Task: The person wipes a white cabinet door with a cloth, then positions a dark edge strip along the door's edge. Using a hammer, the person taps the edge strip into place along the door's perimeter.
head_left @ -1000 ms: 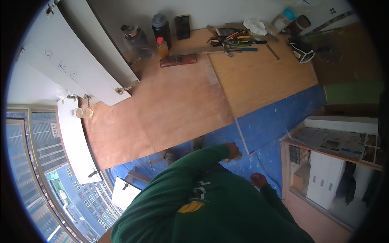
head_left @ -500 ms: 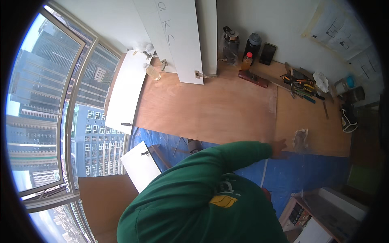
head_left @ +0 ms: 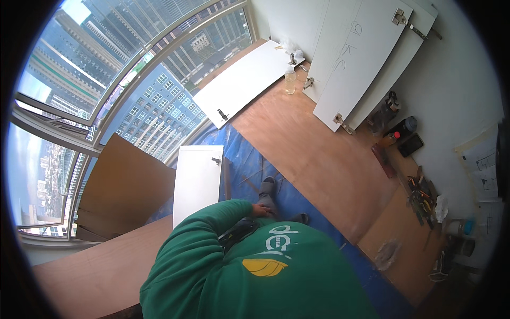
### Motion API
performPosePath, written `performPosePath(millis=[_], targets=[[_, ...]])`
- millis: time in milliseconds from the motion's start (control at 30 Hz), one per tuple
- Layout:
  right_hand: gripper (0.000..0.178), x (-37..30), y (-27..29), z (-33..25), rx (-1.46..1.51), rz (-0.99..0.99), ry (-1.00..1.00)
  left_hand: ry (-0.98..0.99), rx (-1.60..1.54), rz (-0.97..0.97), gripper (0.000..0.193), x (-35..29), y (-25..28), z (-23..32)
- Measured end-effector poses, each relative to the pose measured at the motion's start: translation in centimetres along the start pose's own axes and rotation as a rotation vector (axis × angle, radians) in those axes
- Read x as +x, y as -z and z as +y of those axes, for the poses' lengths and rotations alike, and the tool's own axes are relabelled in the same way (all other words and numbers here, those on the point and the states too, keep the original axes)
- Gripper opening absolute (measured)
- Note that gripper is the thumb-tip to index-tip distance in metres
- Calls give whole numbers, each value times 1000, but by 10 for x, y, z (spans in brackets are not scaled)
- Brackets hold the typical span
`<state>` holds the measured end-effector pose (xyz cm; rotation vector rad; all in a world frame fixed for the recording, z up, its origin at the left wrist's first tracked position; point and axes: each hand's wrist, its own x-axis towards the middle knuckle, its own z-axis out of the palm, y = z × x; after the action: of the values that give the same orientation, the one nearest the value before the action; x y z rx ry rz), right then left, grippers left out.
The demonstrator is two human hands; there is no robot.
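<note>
My left hand [head_left: 261, 210], at the end of a green sleeve [head_left: 212, 217], is low in front of me beside my grey-clad leg [head_left: 266, 199]. Its fingers look stretched out, with nothing seen in them, though they are small and partly hidden. A dark, strap-like item [head_left: 236, 232] lies against my body under that forearm. My right hand is out of sight behind my green top. Nearest to the left hand stands a white panel [head_left: 197, 178] with a metal hinge [head_left: 216, 160] near its top corner.
A plywood sheet [head_left: 313, 154] lies on blue sheeting [head_left: 247, 151]. White hinged panels [head_left: 348, 64] lean on the wall; another panel [head_left: 249, 82] stands by the window. Bottles [head_left: 401, 127], a phone [head_left: 410, 144] and hand tools [head_left: 421, 199] line the wall. Brown board [head_left: 125, 183] leans at left.
My view has turned left, showing more window and brown board. My left hand has come away from the plywood's near edge, beside the crumpled plastic, to beside my leg.
</note>
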<state>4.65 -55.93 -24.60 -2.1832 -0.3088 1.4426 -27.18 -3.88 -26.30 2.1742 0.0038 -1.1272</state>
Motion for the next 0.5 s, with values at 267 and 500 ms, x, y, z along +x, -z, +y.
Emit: performPosePath(millis=[267,500], targets=[[16,16,29,-189,136,-11,-114,773,-723,795,31,-107,9,-43],[22,53,-16,-244,163,8,11,848,-883,916,52,-167,82,-97]])
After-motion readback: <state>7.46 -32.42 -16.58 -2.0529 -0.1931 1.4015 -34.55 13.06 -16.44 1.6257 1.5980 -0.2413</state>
